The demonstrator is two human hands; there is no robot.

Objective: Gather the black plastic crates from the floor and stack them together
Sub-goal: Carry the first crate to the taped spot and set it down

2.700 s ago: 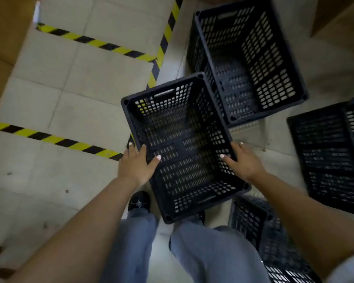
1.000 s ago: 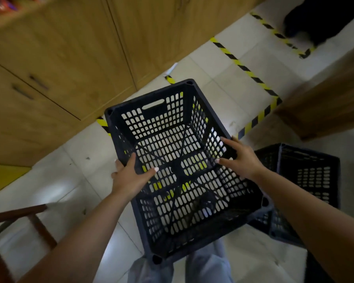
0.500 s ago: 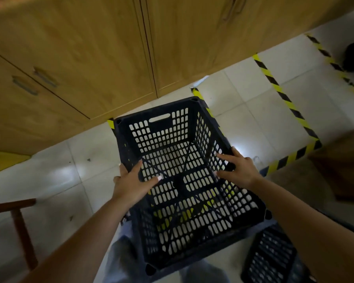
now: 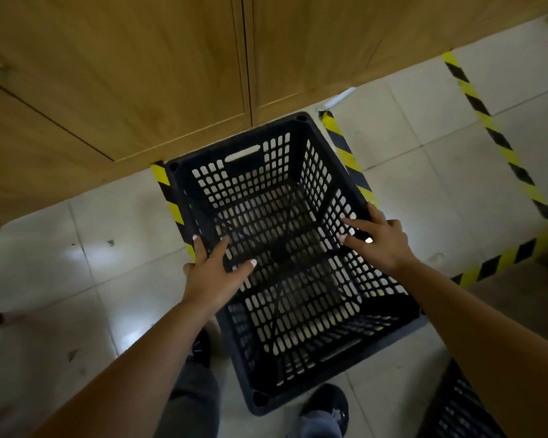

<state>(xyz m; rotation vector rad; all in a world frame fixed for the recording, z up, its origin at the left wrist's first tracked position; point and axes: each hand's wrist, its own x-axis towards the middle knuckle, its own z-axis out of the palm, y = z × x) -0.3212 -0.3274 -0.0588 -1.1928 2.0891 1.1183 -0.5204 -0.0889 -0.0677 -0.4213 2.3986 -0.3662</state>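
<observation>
While both arms reach forward and down, the scene reads as follows.

Left hand: the left hand [image 4: 214, 273] grasps the left long wall of the black crate [image 4: 285, 257] — thumb hooked inside against the perforated wall, fingers wrapped over the rim to the outside.

Right hand: the right hand [image 4: 378, 240] grasps the opposite wall in the same way, thumb and a finger spread against the inner lattice, the other fingers curled over the rim.

Black crate: held open side up between the two hands, its far end with the slot handle toward the cabinet; the lattice bottom shows pale floor through it. Whether its base touches the floor I cannot tell.

Second crate: a corner of another black crate [image 4: 459, 409] shows at the lower right edge, on the floor, just beside the right forearm and mostly cut off.

Feet: a dark shoe [image 4: 325, 406] sits below the crate's near corner; grey trouser legs [image 4: 193, 403] show beside the left forearm.

Floor: pale glossy tiles [image 4: 76, 279] with yellow-and-black hazard tape [image 4: 500, 143] — one strip runs on each side of the crate, another marks out a bay to the right.

Cabinet: wooden cabinet doors [image 4: 140, 74] fill the top, the crate's far end close to their base.
</observation>
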